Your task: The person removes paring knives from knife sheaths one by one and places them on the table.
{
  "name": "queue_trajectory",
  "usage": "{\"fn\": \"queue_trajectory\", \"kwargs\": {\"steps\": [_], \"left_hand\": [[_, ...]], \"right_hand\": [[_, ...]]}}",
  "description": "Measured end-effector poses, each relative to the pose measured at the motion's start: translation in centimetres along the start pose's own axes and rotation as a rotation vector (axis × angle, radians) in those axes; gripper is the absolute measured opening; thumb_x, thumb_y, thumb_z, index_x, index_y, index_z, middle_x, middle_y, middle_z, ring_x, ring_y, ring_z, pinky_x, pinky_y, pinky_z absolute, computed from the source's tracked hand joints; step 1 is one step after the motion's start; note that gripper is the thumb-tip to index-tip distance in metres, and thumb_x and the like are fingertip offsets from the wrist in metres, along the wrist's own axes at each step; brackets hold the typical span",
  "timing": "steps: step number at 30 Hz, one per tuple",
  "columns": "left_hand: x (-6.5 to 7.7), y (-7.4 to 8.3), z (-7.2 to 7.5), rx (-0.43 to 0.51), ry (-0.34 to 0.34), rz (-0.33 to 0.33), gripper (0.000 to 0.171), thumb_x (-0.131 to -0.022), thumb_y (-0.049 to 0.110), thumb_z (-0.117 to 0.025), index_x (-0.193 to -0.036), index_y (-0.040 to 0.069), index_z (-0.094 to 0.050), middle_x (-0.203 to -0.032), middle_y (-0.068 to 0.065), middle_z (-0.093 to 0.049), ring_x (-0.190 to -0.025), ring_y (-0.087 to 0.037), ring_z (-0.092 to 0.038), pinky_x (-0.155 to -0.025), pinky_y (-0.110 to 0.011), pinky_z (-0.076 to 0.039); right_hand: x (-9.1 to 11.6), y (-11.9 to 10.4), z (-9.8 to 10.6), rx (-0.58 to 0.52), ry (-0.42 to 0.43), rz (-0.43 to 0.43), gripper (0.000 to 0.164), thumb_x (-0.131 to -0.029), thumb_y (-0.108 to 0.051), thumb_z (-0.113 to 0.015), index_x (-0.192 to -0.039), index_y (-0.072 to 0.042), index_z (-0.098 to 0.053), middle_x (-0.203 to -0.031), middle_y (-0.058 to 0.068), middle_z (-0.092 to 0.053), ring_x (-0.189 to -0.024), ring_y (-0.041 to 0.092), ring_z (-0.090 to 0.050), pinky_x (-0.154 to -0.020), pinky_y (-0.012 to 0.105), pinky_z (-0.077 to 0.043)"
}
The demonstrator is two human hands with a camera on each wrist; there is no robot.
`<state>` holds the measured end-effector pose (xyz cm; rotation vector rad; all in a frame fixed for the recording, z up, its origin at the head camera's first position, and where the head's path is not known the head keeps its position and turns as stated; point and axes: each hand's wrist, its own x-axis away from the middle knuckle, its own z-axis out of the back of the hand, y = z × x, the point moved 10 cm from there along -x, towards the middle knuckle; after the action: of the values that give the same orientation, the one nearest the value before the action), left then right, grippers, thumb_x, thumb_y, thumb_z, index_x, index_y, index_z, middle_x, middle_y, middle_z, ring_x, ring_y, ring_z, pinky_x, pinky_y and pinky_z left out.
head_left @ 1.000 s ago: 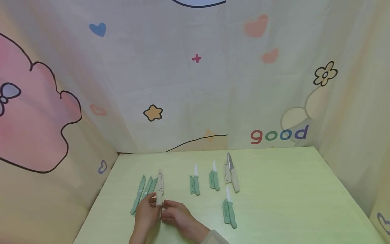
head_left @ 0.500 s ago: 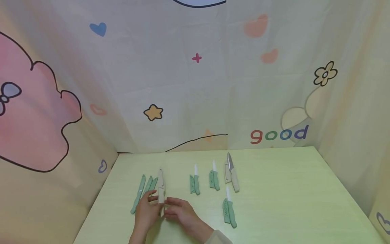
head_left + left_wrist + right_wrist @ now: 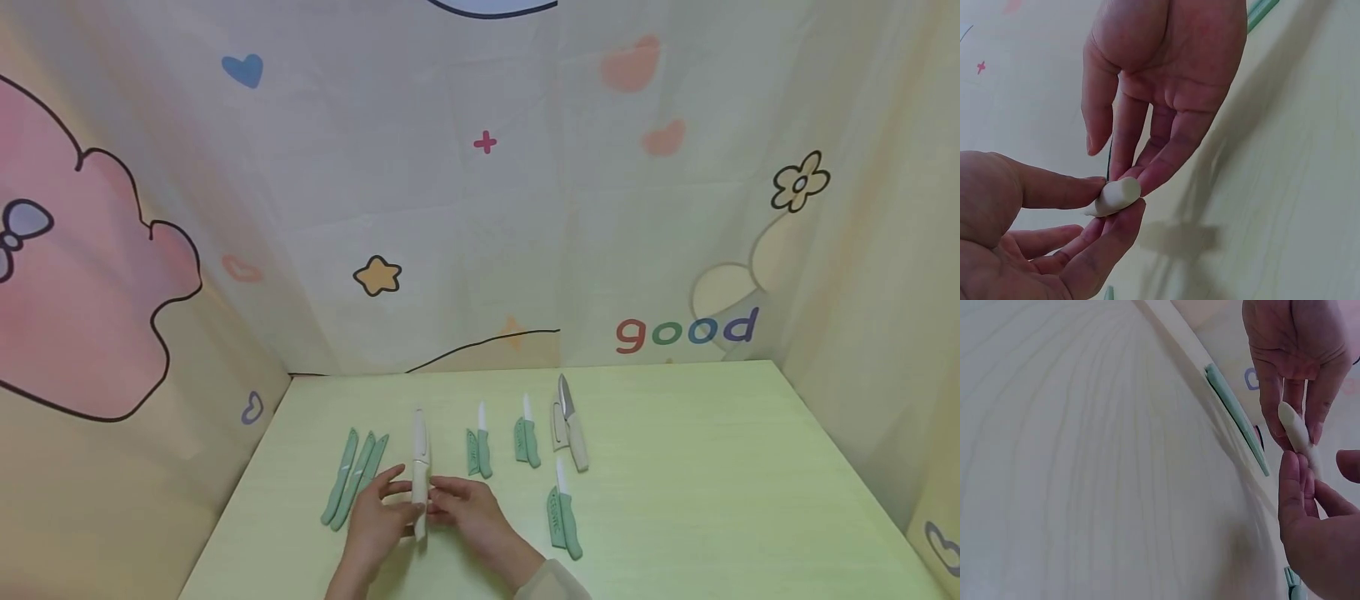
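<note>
A cream-handled knife in a pale sheath [image 3: 421, 437] is held off the table, its tip toward the back wall. My left hand [image 3: 378, 521] pinches the handle between thumb and fingers; the handle end [image 3: 1124, 192] faces the left wrist camera. On the other side, the fingers of my right hand [image 3: 483, 521] touch the handle, while its thumb stands apart in the right wrist view. To the left of my left hand lie several sheathed green knives [image 3: 352, 479]. The blade is hidden in the sheath.
Right of the hands, green knives with bare white blades [image 3: 483, 454] [image 3: 531, 442] [image 3: 568, 517] lie beside their sheaths. A cream-handled knife with a bare metal blade [image 3: 576, 437] lies by its sheath at the back. A printed curtain [image 3: 480, 217] encloses the table [image 3: 697, 483].
Both hands have moved right with the cream-handled knife, away from the green knives on the left. More of those green knives now shows. The knife has turned edge-on a little.
</note>
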<state>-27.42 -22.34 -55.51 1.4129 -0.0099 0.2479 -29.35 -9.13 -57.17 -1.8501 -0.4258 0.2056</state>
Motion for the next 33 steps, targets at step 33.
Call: {"fn": "queue_trajectory", "kwargs": {"steps": [33], "left_hand": [[1.6,0.1,-7.6,0.119,-0.302,0.012,0.047,-0.085,0.007,-0.071,-0.129,0.005,-0.055,-0.113,-0.020,-0.051,-0.086,-0.029,-0.065,-0.063,-0.047,-0.061]], "right_hand": [[2.9,-1.5,6.1,0.145,0.048,-0.015,0.030,-0.087,-0.009,-0.071,-0.112,0.006,-0.066,-0.102,0.015,-0.068,-0.082,0.025,-0.066,-0.070,0.037,-0.062]]}}
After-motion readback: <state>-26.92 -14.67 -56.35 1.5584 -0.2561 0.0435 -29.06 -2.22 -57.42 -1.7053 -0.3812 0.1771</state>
